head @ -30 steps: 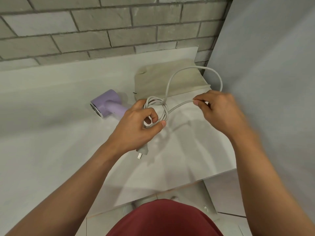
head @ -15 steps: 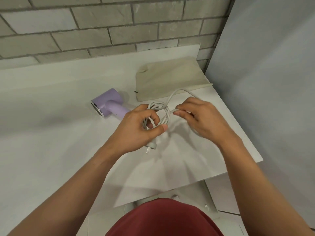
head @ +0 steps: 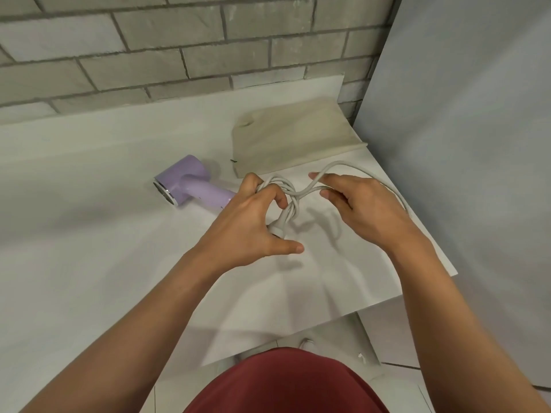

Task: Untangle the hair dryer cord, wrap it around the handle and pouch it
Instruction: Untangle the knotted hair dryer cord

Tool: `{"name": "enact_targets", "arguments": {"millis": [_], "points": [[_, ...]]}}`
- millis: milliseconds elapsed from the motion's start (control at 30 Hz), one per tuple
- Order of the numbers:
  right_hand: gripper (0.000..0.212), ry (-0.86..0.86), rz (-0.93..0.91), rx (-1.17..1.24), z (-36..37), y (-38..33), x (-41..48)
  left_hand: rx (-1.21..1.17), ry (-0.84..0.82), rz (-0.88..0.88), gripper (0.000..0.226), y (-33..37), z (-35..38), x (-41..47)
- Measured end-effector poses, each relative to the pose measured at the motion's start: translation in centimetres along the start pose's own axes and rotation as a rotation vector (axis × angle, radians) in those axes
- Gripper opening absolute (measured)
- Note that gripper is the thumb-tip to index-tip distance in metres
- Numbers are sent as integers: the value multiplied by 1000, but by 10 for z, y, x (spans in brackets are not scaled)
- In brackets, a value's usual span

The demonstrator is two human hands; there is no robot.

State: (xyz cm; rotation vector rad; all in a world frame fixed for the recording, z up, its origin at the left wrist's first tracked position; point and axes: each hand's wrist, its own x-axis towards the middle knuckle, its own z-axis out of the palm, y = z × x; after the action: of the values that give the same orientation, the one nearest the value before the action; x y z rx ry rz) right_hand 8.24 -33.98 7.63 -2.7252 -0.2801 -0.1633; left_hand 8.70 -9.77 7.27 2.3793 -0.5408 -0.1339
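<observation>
A lilac hair dryer [head: 187, 183] lies on its side on the white table [head: 89, 234], nozzle to the left, handle pointing right toward my hands. Its grey cord [head: 301, 190] is bunched in coils above the table. My left hand [head: 253, 225] grips the coils, and the plug [head: 275, 229] hangs beside its palm. My right hand [head: 363, 210] holds a loop of the cord that arcs out past it to the right. A flat beige pouch [head: 295, 138] lies on the table just behind my hands.
A grey brick wall [head: 179, 55] runs along the back of the table. A plain grey panel [head: 462, 144] stands close on the right. The table's right edge and near corner [head: 447, 269] are near my right forearm. Tiled floor shows below.
My right hand brought the big cord loop in toward my left hand and now holds it a little apart again. The plug has swung up beside my left palm.
</observation>
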Motion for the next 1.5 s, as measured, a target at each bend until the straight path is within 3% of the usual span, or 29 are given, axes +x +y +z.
{"name": "enact_targets", "arguments": {"millis": [167, 267, 367, 467, 567, 700, 800, 900, 1067, 1133, 1200, 1300, 1367, 1433, 1500], "points": [[36, 1, -75, 58, 4, -10, -3, -51, 51, 72, 38, -1, -1, -3], [37, -62, -148, 145, 10, -21, -9, -103, 69, 82, 35, -4, -3, -5], [25, -6, -181, 221, 15, -22, -12, -157, 69, 83, 32, -5, -5, -7], [20, 45, -134, 212, 12, -10, -11, -291, 68, 48, 27, -4, -11, -7], [18, 64, -19, 117, 8, 9, -11, -265, 123, 46, 8, -4, -13, -4], [15, 74, -69, 70, 6, 15, -20, -299, 147, 28, 11, -9, -13, -2], [20, 68, -119, -17, 21, 12, -24, -326, 122, -25, 31, -11, -11, 0], [23, 58, -83, -38, 45, 8, -30, -254, 134, -46, 22, -11, -8, 1], [3, 157, 21, -145, 89, -1, -43, -228, 158, -69, 13, -9, -3, 1], [7, 158, 49, -206, 102, 0, -47, -228, 179, -85, 13, -9, -1, 0], [13, 70, 108, -238, 110, 4, -48, -226, 207, -93, 13, -9, -1, 0], [54, -177, 135, -216, 112, 5, -49, -229, 234, -103, 13, -11, -2, -1], [70, -329, 87, -214, 101, -4, -54, -236, 243, -105, 11, -12, -2, -2], [70, -519, -15, -198, 81, -14, -58, -238, 252, -100, 12, -12, -1, -4], [53, -630, -99, -99, 47, -18, -63, -217, 242, -86, 12, -12, 1, -4]]}}
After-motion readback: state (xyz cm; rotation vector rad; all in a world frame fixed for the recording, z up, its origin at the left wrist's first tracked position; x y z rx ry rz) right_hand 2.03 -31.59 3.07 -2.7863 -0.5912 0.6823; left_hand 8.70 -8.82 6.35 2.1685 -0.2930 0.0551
